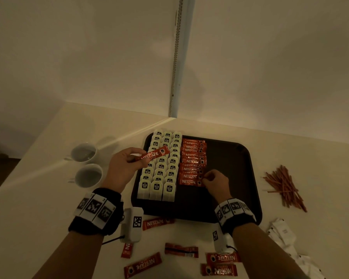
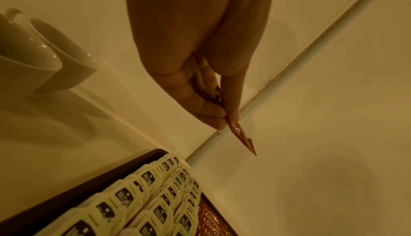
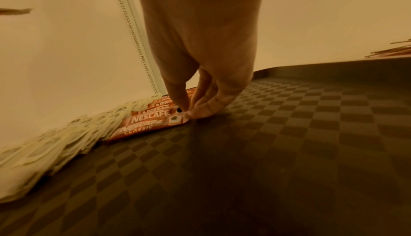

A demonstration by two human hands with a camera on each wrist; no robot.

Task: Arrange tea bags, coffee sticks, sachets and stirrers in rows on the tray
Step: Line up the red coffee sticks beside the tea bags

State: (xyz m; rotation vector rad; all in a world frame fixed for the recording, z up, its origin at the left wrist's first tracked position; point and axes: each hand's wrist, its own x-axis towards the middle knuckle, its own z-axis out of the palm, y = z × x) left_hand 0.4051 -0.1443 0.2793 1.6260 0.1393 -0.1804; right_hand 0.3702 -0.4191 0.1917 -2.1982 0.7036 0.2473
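While your left hand (image 1: 123, 167) pinches a spare coffee stick (image 1: 154, 155) above the tea bags (image 1: 160, 170), your right hand (image 1: 215, 182) pinches the nearest stick (image 1: 190, 182) of the tray's (image 1: 248, 170) column; squaring it, then laying the spare just nearer, seems next.

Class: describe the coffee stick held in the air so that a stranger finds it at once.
Start at the dark tray and its rows of tea bags. Above them the left hand pinches one red coffee stick. It alone is lifted and slanted; the others lie flat.
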